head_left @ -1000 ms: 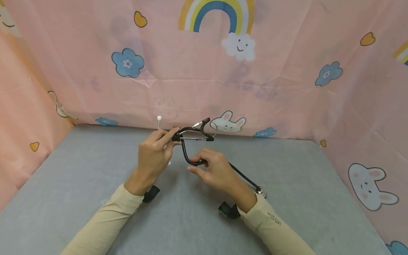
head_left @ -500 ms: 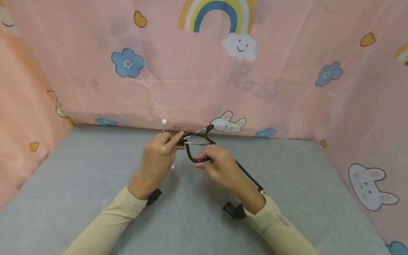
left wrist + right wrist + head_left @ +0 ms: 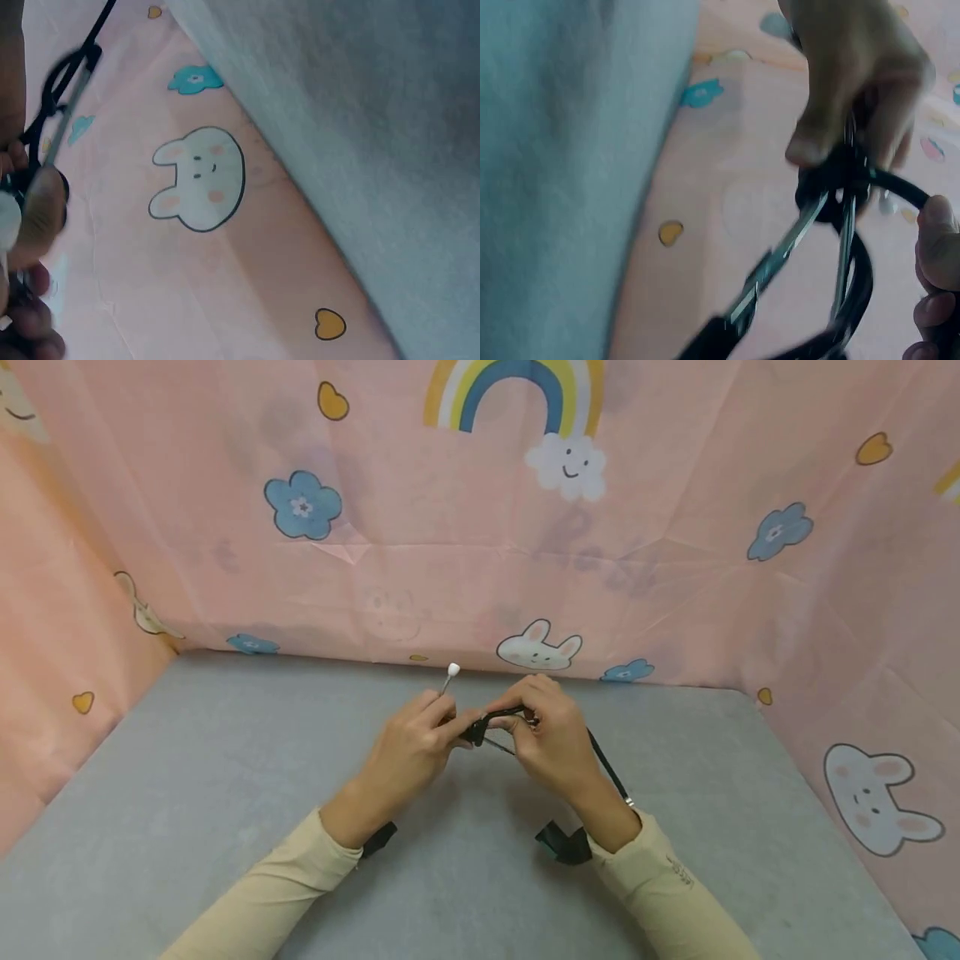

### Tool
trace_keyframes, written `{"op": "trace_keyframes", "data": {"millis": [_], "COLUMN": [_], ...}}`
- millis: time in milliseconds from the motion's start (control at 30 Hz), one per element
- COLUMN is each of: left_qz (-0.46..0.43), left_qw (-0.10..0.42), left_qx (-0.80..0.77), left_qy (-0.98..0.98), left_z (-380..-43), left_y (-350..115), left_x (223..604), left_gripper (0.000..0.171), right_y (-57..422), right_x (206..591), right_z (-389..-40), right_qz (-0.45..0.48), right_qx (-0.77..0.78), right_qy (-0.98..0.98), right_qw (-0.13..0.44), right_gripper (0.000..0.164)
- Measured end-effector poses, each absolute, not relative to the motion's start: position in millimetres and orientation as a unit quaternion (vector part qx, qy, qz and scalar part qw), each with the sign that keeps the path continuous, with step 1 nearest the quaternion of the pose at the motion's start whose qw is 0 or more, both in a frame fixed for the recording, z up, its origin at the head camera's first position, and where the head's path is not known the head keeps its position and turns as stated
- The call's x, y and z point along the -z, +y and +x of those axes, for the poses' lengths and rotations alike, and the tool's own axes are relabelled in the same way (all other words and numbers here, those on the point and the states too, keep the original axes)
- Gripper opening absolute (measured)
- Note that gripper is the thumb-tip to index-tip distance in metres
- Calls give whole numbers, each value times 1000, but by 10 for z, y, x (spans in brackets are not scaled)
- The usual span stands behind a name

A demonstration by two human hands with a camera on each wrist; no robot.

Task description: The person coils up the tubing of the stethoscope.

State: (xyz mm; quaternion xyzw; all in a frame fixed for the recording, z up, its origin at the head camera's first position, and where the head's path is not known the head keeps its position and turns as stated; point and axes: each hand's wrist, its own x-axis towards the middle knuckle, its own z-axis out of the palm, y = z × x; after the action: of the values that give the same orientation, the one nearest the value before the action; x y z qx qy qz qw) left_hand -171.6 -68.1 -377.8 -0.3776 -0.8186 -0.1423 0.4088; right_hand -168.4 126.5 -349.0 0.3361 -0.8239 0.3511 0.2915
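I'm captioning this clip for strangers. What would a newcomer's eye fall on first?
Probably the rainbow and its smiling cloud, printed high on the pink backdrop beyond the grey tabletop. Next, near the middle of the head view, the black stethoscope: the left hand grips it just below a white ear tip, while the right hand pinches its tubing.

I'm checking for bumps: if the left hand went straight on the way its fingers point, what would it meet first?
Past the black joint it grips, the left hand would likely meet the right hand, just ahead in the head view, though depth is hard to judge.
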Motion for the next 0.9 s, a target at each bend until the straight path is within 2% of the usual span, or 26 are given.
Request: {"op": "trace_keyframes", "data": {"millis": [233,467,733,900], "left_qz": [-488,-543,-520,-494], "left_qw": [386,348,384,401], "left_qx": [207,275,244,236], "left_qy": [-755,-713,-723,-734], "left_z": [-1760,-1782,-1756,-1738], "left_y": [-721,-734,-718,-722], "left_x": [3741,3718,3732,3722], "left_gripper": [25,30,33,50], "right_y": [1397,1502,1454,1414], "right_x": [3443,3424,3485,3515], "right_z": [-1740,-1831,-1820,-1793], "right_qz": [381,432,335,269], "right_qx": [-368,-419,-459,-480], "right_qy": [-797,-753,-780,-791], "right_qw": [288,267,262,267], "right_gripper": [12,23,11,9]}}
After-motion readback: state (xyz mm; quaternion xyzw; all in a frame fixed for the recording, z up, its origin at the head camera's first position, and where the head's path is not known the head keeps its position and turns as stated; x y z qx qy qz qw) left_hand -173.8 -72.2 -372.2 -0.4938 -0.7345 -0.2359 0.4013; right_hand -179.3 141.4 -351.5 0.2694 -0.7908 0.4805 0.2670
